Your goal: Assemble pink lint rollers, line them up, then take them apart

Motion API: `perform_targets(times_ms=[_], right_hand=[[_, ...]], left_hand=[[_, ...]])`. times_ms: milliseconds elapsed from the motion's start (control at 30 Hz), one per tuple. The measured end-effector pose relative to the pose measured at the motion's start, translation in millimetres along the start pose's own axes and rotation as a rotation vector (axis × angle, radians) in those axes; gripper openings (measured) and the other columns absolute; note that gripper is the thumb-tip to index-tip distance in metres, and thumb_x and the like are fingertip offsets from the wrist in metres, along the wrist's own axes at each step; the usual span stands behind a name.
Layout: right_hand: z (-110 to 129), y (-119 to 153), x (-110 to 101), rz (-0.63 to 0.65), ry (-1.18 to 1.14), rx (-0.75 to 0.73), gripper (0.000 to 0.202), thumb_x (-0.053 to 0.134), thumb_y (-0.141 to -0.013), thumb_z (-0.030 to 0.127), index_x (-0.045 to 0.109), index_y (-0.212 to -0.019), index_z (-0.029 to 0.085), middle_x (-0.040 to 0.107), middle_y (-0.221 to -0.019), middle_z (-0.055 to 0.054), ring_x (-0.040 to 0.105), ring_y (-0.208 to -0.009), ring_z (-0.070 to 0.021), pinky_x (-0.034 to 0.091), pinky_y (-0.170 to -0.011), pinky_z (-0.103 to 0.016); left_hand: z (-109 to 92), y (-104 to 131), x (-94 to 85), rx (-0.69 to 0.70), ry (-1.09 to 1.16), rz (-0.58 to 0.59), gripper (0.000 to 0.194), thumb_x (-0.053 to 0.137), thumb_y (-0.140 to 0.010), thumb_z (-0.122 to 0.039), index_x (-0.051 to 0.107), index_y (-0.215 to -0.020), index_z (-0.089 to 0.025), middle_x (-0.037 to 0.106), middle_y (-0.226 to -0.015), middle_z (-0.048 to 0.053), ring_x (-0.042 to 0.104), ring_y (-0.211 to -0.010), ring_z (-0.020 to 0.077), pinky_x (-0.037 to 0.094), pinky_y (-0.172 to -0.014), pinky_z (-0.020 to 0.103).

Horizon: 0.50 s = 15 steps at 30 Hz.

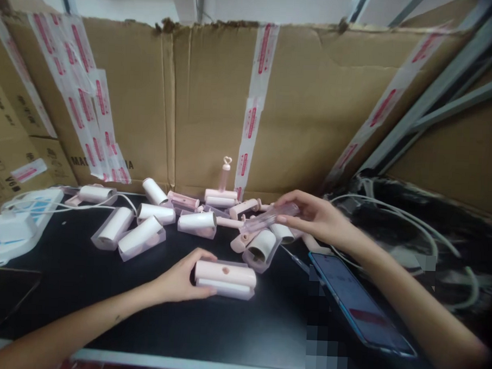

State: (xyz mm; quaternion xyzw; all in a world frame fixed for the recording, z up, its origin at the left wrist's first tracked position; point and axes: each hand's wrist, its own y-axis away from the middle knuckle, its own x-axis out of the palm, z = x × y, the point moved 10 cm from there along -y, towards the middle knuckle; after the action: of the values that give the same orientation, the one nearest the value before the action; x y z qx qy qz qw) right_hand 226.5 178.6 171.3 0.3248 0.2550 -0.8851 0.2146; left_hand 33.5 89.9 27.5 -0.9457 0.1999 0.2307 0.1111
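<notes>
Near the front middle of the black table [264, 327], my left hand [188, 280] has its thumb and fingers around the left end of a pink roller case [225, 279] with a white roll inside. My right hand [305, 211] pinches a clear plastic piece [264, 217] above the pile at the right. Below that piece lie a white roll in a clear case [263, 248] and a pink part [242, 241]. More white rolls [141, 237] in clear trays lie to the left. Behind them, a pink handle with a heart-shaped loop [225, 175] stands upright by another pink case [221, 198].
A phone [361, 304] with a lit screen lies at the right, beneath my right forearm. White cables [411, 221] run behind it. At the left are a power strip with a white plug [13, 229] and a dark flat device [5, 293]. Cardboard [208, 106] walls the back.
</notes>
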Motion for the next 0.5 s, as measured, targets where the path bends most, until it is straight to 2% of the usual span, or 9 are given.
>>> perform_targets(times_ms=[100,233,400,500], right_hand=[[28,12,36,0.142,-0.151,-0.008,0.033,0.070,-0.074,0.038,0.056,-0.098,0.020,0.067,-0.104,-0.007,0.066,-0.090,-0.0216,0.054,-0.077,-0.031],[61,21,68,0.258,-0.044,-0.089,0.027,0.065,-0.080,0.038,0.062,-0.099,0.020,0.068,-0.102,-0.006,0.064,-0.096,-0.0215,0.051,-0.086,-0.034],[83,26,88,0.356,0.060,-0.181,0.024,0.058,-0.084,0.034,0.063,-0.104,0.021,0.067,-0.102,-0.005,0.063,-0.096,-0.0189,0.050,-0.086,-0.031],[87,23,89,0.338,0.083,-0.198,0.024,0.057,-0.085,0.033,0.063,-0.105,0.021,0.067,-0.100,-0.004,0.064,-0.091,-0.0172,0.051,-0.081,-0.028]], left_hand=[[3,-2,3.1,-0.031,0.052,0.032,0.054,0.070,-0.072,-0.035,0.046,-0.118,-0.020,0.057,-0.116,0.007,0.057,-0.099,0.0220,0.045,-0.087,0.034],[4,0,1.9,-0.021,0.089,0.023,0.057,0.071,-0.071,-0.037,0.046,-0.119,-0.020,0.055,-0.122,0.008,0.055,-0.106,0.0240,0.043,-0.092,0.036],[4,0,1.8,0.006,0.113,0.010,0.058,0.073,-0.070,-0.037,0.046,-0.119,-0.020,0.055,-0.122,0.009,0.055,-0.108,0.0238,0.042,-0.094,0.037],[6,-1,0.7,0.009,0.101,0.000,0.061,0.073,-0.069,-0.037,0.044,-0.121,-0.020,0.054,-0.124,0.010,0.053,-0.111,0.0248,0.040,-0.096,0.038]])
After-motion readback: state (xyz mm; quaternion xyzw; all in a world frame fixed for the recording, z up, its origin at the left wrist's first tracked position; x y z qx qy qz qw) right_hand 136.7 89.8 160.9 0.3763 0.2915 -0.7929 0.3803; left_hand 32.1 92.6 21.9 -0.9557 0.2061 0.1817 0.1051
